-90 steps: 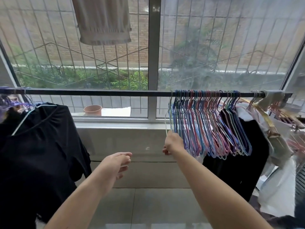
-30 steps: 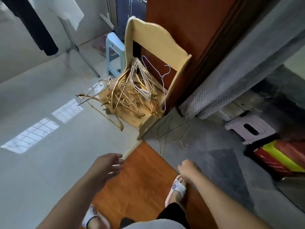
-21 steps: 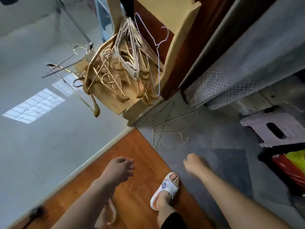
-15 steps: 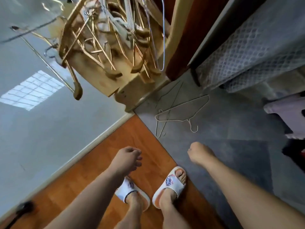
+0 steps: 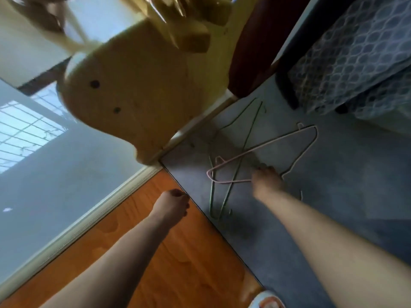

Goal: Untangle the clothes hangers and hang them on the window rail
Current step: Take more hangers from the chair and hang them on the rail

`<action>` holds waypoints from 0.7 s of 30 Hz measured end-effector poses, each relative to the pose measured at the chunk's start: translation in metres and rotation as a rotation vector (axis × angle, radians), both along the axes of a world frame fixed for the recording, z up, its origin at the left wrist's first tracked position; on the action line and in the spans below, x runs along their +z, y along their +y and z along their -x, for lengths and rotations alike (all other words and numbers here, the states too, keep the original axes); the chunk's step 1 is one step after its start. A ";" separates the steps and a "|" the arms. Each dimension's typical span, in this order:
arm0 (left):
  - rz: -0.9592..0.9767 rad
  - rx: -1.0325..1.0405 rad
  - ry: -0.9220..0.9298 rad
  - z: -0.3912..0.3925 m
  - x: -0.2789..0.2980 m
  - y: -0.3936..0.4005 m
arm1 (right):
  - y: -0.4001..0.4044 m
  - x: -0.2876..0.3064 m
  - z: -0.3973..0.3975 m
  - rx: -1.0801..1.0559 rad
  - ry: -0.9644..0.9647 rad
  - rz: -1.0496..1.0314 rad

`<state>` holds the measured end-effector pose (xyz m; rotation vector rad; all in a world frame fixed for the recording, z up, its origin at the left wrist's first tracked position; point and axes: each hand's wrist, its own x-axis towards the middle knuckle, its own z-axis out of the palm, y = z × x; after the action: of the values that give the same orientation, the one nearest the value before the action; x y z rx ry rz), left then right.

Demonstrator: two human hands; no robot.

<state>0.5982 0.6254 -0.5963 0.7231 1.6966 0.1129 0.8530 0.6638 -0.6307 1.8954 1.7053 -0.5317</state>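
A pink wire hanger [image 5: 278,142] lies flat on the grey floor, crossed over a green wire hanger [image 5: 247,138]. My right hand [image 5: 266,181] is down on the pink hanger at its neck, its fingers curled over the wire, with the hook showing just behind my wrist. Hovering over the wooden floor to the left, my left hand [image 5: 172,205] has loosely curled fingers and holds nothing. At the top edge, blurred gold hangers [image 5: 175,7] rest on the wooden chair [image 5: 133,92]. The window rail is out of view.
The chair looms close at upper left, beside a dark red-brown panel [image 5: 251,52]. Grey patterned fabric [image 5: 355,52] hangs at upper right. Pale glossy tiles [image 5: 55,174] lie to the left. My slippered foot [image 5: 265,301] shows at the bottom edge.
I turned from the window rail to the chair and bent low. My right hand went forward and down onto the pink hanger. My left hand stayed loosely curled and empty.
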 end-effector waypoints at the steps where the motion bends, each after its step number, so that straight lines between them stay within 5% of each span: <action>1: -0.016 0.008 -0.014 -0.006 -0.010 0.007 | 0.001 -0.011 0.001 0.032 -0.026 -0.010; 7: 0.028 -0.085 -0.112 -0.034 -0.048 0.002 | -0.010 -0.041 -0.002 0.293 -0.086 -0.102; 11: 0.008 -0.096 -0.099 -0.028 -0.024 -0.006 | 0.000 0.012 -0.003 0.229 0.015 -0.253; 15: -0.085 0.000 -0.109 -0.012 0.000 -0.003 | 0.036 0.072 -0.011 -0.388 0.162 -0.352; 18: -0.115 0.063 -0.246 0.002 0.014 0.005 | 0.067 0.086 -0.032 -1.165 0.643 -0.395; 21: -0.047 -0.174 -0.344 0.005 0.005 0.019 | 0.071 0.087 -0.037 -1.613 1.014 -0.346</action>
<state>0.5934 0.6449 -0.5908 0.8320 1.3023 0.1472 0.8899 0.7346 -0.5432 3.2650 0.0822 -2.0925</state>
